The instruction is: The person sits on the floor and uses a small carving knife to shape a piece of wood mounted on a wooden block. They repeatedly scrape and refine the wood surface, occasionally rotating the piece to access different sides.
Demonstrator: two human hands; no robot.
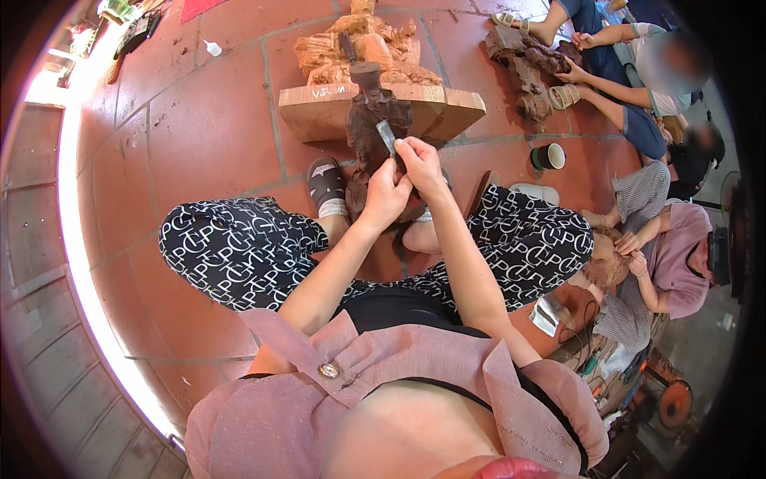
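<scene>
A dark brown carved wooden figure stands upright on the floor between my feet. Over its front, both my hands meet at a small flat grey strip, perhaps sandpaper. My right hand pinches the strip, fingers bent toward the carving. Just below and to the left, my left hand is closed, thumb up, at the strip's lower end. The hands hide part of the figure's middle and lower body. Whether the strip touches the wood I cannot tell.
Behind the figure, a lighter carving rests on a thick wooden slab. A dark green cup stands to the right. Co-workers handle a dark carving and a pale piece on the right. A small white bottle lies far left.
</scene>
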